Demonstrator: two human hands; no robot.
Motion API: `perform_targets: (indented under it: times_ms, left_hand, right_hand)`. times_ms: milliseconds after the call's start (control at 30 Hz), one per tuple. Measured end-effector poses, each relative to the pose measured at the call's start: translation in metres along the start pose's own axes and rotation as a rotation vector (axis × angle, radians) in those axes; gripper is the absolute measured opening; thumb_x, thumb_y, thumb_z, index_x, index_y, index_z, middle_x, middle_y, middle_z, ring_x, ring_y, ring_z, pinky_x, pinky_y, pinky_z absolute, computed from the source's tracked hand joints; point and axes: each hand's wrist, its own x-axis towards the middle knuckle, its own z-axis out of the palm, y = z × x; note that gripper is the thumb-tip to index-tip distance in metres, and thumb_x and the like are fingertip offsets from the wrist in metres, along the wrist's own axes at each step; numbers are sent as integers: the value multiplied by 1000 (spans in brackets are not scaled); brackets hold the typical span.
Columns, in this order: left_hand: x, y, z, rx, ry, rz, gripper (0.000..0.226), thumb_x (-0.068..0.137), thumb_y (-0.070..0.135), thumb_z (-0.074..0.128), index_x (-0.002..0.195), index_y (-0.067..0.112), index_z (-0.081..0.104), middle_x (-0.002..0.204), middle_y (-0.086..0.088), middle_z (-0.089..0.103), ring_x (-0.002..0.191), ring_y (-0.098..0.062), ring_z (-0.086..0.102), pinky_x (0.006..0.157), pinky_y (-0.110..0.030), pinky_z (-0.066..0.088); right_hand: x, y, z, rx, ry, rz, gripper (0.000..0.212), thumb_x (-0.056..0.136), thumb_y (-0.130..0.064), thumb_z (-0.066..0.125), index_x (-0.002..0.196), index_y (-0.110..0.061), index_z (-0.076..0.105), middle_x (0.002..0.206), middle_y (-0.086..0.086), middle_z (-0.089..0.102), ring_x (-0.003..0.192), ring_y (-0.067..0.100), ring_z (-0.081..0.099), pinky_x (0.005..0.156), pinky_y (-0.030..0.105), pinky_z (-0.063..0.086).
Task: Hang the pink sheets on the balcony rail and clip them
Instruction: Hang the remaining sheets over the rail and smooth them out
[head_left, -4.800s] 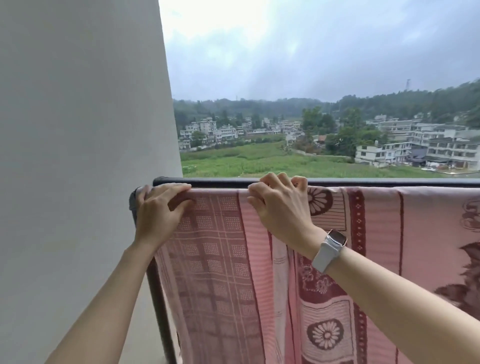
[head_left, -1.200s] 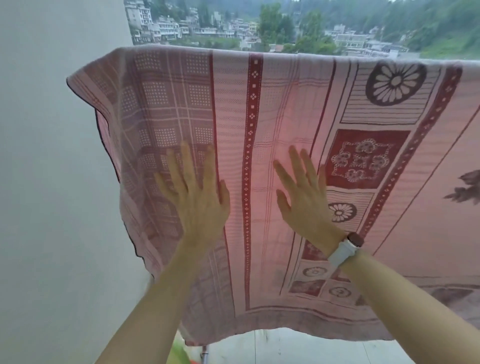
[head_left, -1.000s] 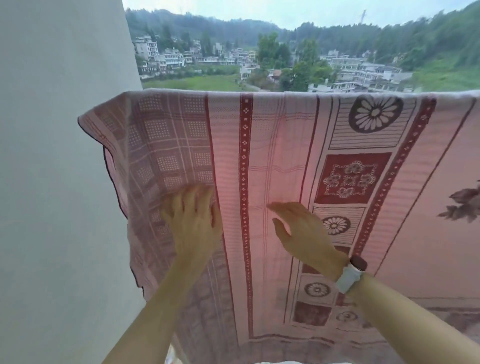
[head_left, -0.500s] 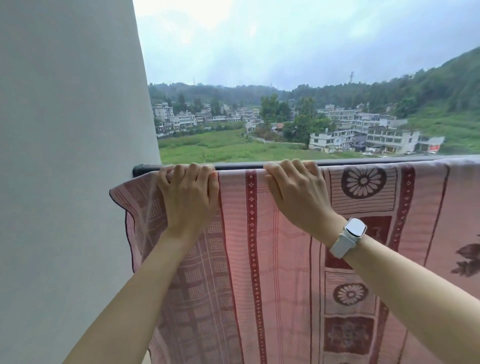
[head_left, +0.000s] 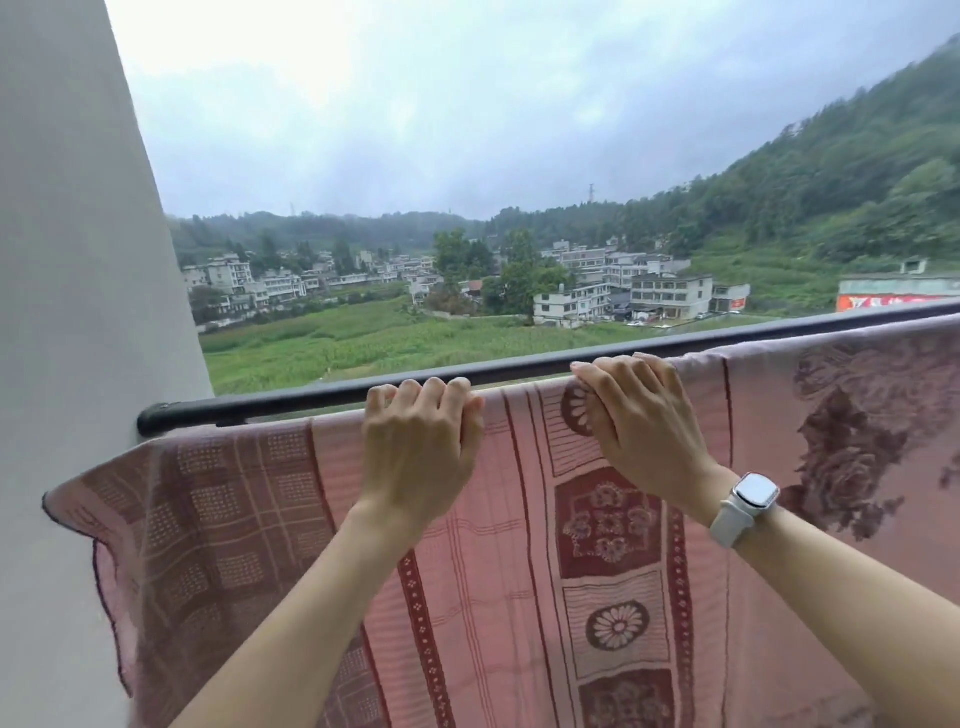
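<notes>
Now the pink sheet (head_left: 493, 597) hangs down the near side of the black balcony rail (head_left: 311, 397), its top edge at the bar and its left corner flaring out loose against the white wall (head_left: 67, 312) where the rail ends. Left hand (head_left: 418, 447) is curled over the sheet's top edge, fingers hooked on the cloth at the rail, and the right hand (head_left: 641, 431), white watch (head_left: 745, 506) on its wrist, grips the same edge just beside it. Beyond the rail, green field (head_left: 363, 343) and pale buildings (head_left: 623, 291) under grey sky.
</notes>
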Motion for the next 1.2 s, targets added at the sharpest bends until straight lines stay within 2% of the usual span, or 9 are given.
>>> perform_targets:
  times_ms: [133,233,333,500,733,867,1000,1100,1200]
  left_hand:
    - [24,63,19,-74,-1,99,40,92,38,31,101,15,62,80,-1,68,68,-22,63,68,-37,45]
    - [45,114,33,-79,-18,125,45,92,40,27,98,14,63,77,-3,68,66,-23,63,66,-36,46]
    - [65,171,47,-90,-28,139,47,92,42,26,96,13,62,78,-4,67,67,-25,63,65,-36,47]
    - [103,266,77,-32,-49,91,45,89,42,29,88,12,62,78,-6,67,71,-27,62,69,-38,46]
    - [163,419,127,-24,-33,184,44,89,38,29,73,10,59,61,-6,61,52,-26,57,53,-32,44]
    - [200,507,159,-106,-33,240,45,90,37,27,70,12,59,59,-3,61,49,-23,57,50,-29,44]
    - [239,612,192,-172,-26,293,42,87,37,29,67,14,59,58,-2,62,50,-22,58,48,-27,44]
    - [263,699,213,-224,-59,303,45,85,38,29,74,13,64,64,-3,63,56,-21,58,55,-29,46]
    - [286,783,235,-228,-69,307,53,84,39,27,96,8,68,76,-5,67,69,-22,61,71,-34,45]
  right_hand:
    - [-17,70,-17,-26,-93,11,33,93,-27,33,117,-12,50,103,5,61,94,25,57,95,38,31]
    - [-24,115,-29,-46,-151,-33,35,95,-30,30,122,-16,47,111,2,59,101,23,55,98,42,34]
    - [-32,162,-39,28,-199,-74,36,94,-26,33,128,-19,42,112,3,59,97,23,54,92,41,40]
    - [-58,273,-49,31,-244,35,38,93,-34,30,127,-20,41,105,3,59,97,24,56,101,49,33]
    - [-102,439,-72,-29,-269,67,37,92,-33,31,127,-22,38,114,1,55,107,21,50,103,38,24]
    - [-123,536,-89,-63,-338,193,51,89,-46,21,126,-19,43,118,1,53,115,21,47,110,43,20]
    - [-148,634,-105,-113,-348,325,62,86,-48,7,129,-20,41,126,0,49,124,18,39,113,40,12]
    - [-169,709,-120,-175,-364,378,66,84,-48,2,133,-23,36,136,-2,43,133,16,29,115,40,8]
    - [-188,787,-136,-234,-415,396,70,81,-49,-2,137,-24,33,144,-3,36,139,14,19,115,40,6]
